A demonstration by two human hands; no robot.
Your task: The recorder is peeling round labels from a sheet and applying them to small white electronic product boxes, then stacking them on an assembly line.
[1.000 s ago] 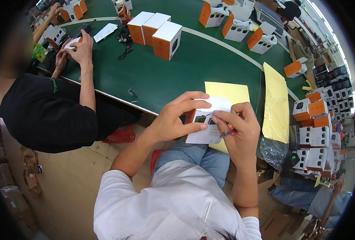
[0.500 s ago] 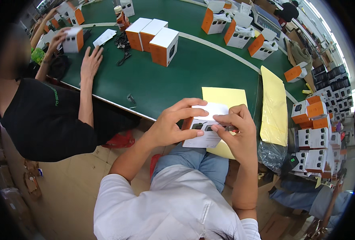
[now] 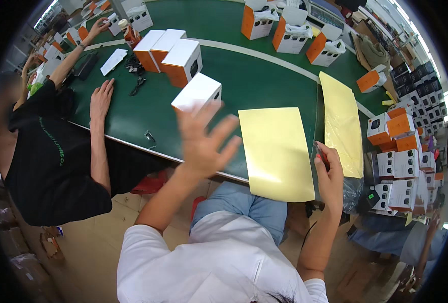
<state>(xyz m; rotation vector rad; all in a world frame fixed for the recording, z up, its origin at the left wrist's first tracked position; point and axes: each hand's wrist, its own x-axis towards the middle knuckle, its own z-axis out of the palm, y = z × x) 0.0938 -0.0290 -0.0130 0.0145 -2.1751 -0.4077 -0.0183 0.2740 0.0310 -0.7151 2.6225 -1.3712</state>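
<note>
Yellow and glossy, a sheet (image 3: 277,156) lies at the near edge of the green table (image 3: 229,76) and serves as landmark. Just right of it, the right hand (image 3: 330,169) pinches a slim tool (image 3: 319,150) with a red part. Left of the sheet, the left hand (image 3: 201,144) is blurred, fingers spread wide, apparently gripping nothing; whether it touches the box behind it I cannot tell. That white-and-orange box (image 3: 198,91) stands beyond the hand, left of the sheet's far corner, its top shut flat, so its closing looks done. Farther beyond and left of the sheet, three more boxes (image 3: 181,53) also stand shut. Well beyond the sheet, three open boxes (image 3: 290,45) have raised flaps and whitish wrapping showing, so closing those seems left.
</note>
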